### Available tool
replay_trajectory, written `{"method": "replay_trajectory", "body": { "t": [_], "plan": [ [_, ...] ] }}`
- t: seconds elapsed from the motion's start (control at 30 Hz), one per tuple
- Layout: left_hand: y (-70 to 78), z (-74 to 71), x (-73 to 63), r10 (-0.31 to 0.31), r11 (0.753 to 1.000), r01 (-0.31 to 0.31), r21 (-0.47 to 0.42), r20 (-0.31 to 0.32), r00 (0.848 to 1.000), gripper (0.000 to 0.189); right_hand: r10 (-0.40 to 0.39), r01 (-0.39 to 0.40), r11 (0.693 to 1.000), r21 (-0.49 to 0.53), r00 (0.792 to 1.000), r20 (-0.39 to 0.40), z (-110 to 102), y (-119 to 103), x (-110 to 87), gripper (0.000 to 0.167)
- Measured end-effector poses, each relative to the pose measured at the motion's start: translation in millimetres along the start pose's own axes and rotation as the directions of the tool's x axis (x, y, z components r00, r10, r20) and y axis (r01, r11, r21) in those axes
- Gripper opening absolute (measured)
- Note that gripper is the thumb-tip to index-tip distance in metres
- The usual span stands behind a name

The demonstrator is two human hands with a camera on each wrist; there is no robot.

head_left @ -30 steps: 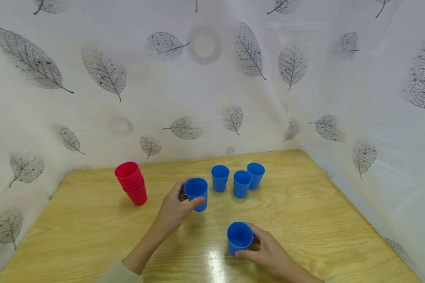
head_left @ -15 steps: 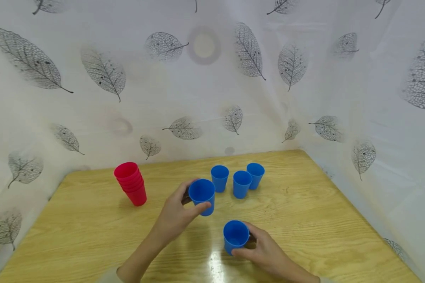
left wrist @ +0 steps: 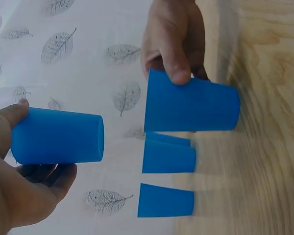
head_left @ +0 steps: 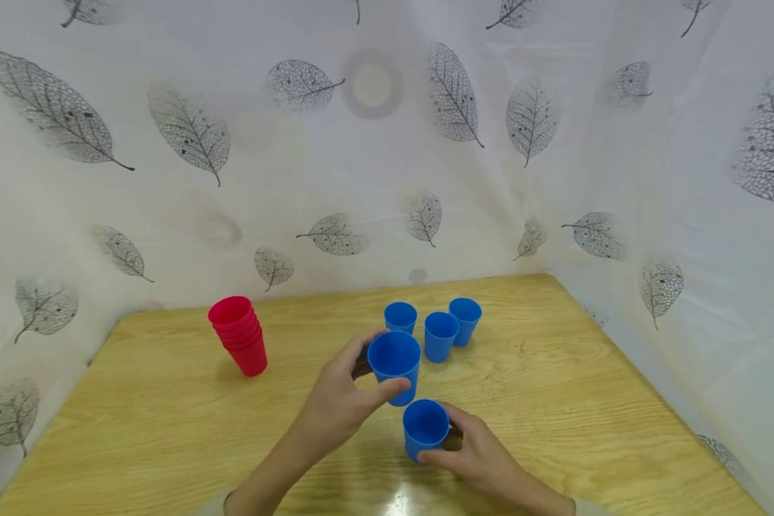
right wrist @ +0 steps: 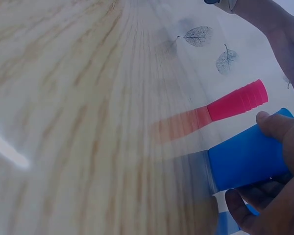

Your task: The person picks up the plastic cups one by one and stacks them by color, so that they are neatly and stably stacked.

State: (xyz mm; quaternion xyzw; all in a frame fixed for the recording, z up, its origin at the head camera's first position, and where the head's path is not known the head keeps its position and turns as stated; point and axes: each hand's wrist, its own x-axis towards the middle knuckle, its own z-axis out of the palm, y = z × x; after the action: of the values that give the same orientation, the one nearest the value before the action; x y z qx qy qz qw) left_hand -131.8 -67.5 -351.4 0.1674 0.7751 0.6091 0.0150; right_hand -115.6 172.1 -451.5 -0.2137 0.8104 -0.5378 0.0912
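Note:
My left hand (head_left: 342, 401) grips a blue cup (head_left: 395, 367) between thumb and fingers, upright and raised above the table. In the left wrist view this cup (left wrist: 63, 137) hangs apart from the other one. Lower and to the right, my right hand (head_left: 484, 455) holds a second blue cup (head_left: 426, 428), its thumb on the near side and its fingers behind. The right wrist view shows that cup's base (right wrist: 215, 169) right at the tabletop. The held cups stand close together in the head view, the left one higher and farther back. Both mouths face up.
Behind the hands are three more blue cups: one (head_left: 400, 315) partly hidden by the left cup, another (head_left: 440, 337), and a third (head_left: 466, 320) beside it. A stack of red cups (head_left: 245, 344) stands at the left of the wooden table (head_left: 135, 430). A leaf-patterned curtain (head_left: 245, 201) hangs behind.
My left hand has carried its blue cup rightward and nearer, toward the other held cup. My right hand with its cup has shifted slightly left. The standing cups have stayed put.

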Motion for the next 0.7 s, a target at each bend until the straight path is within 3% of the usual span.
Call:
{"method": "replay_trajectory", "body": {
  "t": [0.3, 0.7],
  "plan": [
    [1.5, 18.9, -1.5, 0.037, 0.999, -0.039, 0.011, 0.098, 0.994, 0.067, 0.008, -0.008, 1.0, 0.025, 1.0, 0.016, -1.6, -0.3, -0.3, 0.061],
    [-10.9, 35.0, -5.5, 0.072, 0.997, -0.07, -0.018, 0.132, 0.989, 0.06, -0.01, 0.01, 1.0, 0.027, 1.0, -0.001, -0.5, -0.3, -1.6, 0.058]
  ]
}}
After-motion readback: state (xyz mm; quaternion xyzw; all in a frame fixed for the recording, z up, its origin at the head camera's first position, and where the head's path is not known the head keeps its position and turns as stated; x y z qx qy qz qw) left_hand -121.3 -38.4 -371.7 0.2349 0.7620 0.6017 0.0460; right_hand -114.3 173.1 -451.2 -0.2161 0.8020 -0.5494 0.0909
